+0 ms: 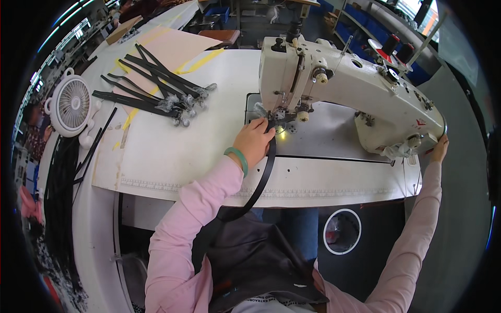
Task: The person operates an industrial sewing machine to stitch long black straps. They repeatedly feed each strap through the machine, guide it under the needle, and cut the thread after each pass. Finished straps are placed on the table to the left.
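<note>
My left hand, with a green bangle at the wrist, pinches a black strap by the needle and presser foot of a cream sewing machine. The strap curves down over the table's front edge toward my lap. Light from the machine shines on the metal needle plate beside my fingertips. My right hand grips the handwheel at the machine's right end, its fingers partly hidden. Several black straps with clear-wrapped ends lie on the white worktable, left of my left hand.
A white fan and long black strips sit at the left edge. Pink sheet with yellow tape lies at the back. Thread cones stand behind the machine; blue shelves are beyond. Another person is at far left.
</note>
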Motion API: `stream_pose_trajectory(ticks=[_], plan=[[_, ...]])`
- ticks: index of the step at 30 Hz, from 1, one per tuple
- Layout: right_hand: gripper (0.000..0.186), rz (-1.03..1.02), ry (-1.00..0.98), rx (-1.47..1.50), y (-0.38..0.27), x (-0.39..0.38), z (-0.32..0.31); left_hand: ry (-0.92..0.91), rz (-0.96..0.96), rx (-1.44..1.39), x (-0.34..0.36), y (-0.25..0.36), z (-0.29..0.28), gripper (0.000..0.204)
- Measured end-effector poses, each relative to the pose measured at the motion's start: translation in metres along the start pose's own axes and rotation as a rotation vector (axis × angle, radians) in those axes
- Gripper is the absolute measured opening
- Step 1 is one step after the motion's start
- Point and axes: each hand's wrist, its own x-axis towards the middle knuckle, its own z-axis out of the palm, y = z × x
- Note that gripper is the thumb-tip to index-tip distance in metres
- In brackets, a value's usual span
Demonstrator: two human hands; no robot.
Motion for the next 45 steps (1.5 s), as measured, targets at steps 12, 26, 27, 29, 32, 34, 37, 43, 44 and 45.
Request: stream_pose_trajectory(ticks=[12, 26, 27, 29, 32, 34, 37, 43, 44, 45], plan=[[0.049, 0.030, 0.098, -0.036, 0.027, -0.018, -0.015, 0.079, 0.024, -0.022, 0.009, 0.003, 0.002, 0.027], [0.046, 0.039, -0.012, -0.068, 0.016, -0.008, -0.011, 0.079, 0.035, -0.053, 0.008, -0.003, 0.006, 0.033], [0.047, -0.040, -0.015, -0.208, 0.005, 0.004, -0.007, 0.080, 0.035, -0.050, 0.007, -0.005, 0.004, 0.032], [0.051, -0.110, -0.118, -0.468, -0.009, 0.031, -0.007, 0.072, 0.040, -0.033, -0.001, -0.002, 0.002, 0.030], [0.055, -0.221, -0.197, -0.700, -0.017, 0.086, -0.034, 0.126, 0.090, -0.043, 0.008, 0.002, 0.001, 0.026], [0.055, -0.203, -0.191, -0.727, -0.014, 0.098, -0.050, 0.146, 0.098, -0.070, 0.008, 0.003, 0.001, 0.025], [0.051, 0.182, -0.063, 0.023, 0.025, 0.003, 0.008, 0.072, 0.060, -0.021, -0.003, -0.002, -0.005, 0.030], [0.052, 0.050, 0.011, -0.213, 0.053, -0.025, -0.031, 0.070, 0.045, -0.030, 0.010, 0.007, -0.003, 0.026], [0.052, 0.095, 0.023, -0.014, 0.029, -0.035, 0.004, 0.062, 0.024, 0.004, 0.002, 0.002, -0.007, 0.026], [0.052, 0.096, 0.005, 0.057, -0.002, -0.039, 0.025, 0.060, 0.016, 0.021, -0.004, -0.001, -0.010, 0.026]])
